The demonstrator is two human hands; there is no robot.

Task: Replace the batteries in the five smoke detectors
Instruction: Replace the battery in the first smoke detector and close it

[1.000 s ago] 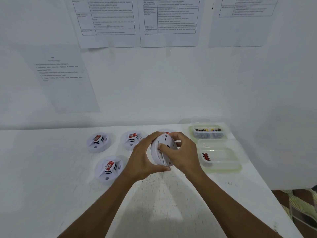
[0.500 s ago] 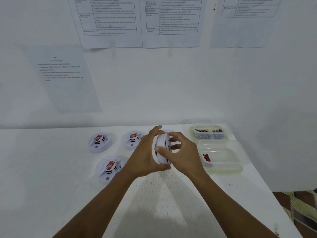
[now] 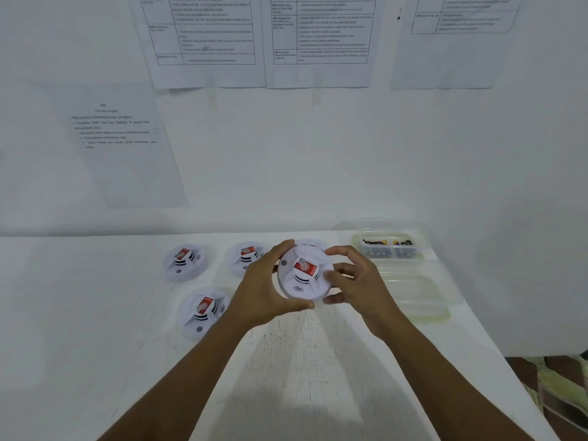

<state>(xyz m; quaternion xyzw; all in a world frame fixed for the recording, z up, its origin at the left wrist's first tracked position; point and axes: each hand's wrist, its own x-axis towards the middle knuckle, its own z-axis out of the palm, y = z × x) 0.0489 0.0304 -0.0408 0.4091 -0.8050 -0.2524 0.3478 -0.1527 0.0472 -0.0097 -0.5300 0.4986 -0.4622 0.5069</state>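
Left hand (image 3: pixel 264 288) and right hand (image 3: pixel 361 286) grip a closed detector (image 3: pixel 304 272); three more (image 3: pixel 203 308) lie left of them, progress unclear.

Upper wall sheets (image 3: pixel 206 43) (image 3: pixel 321 39) (image 3: pixel 461 20): ruled tables of print, too blurred to read.
Lower left wall sheet (image 3: pixel 117 132): a centred heading and several lines, illegible.
Held smoke detector (image 3: pixel 302 289): red-and-white sticker (image 3: pixel 306 267) with a round white emblem and a small code square; no words legible.
Smoke detectors on the table (image 3: pixel 184 262) (image 3: pixel 246 257) (image 3: pixel 203 310): same stickers, unreadable.
Batteries in the clear box (image 3: pixel 388 248): markings too small to tell.
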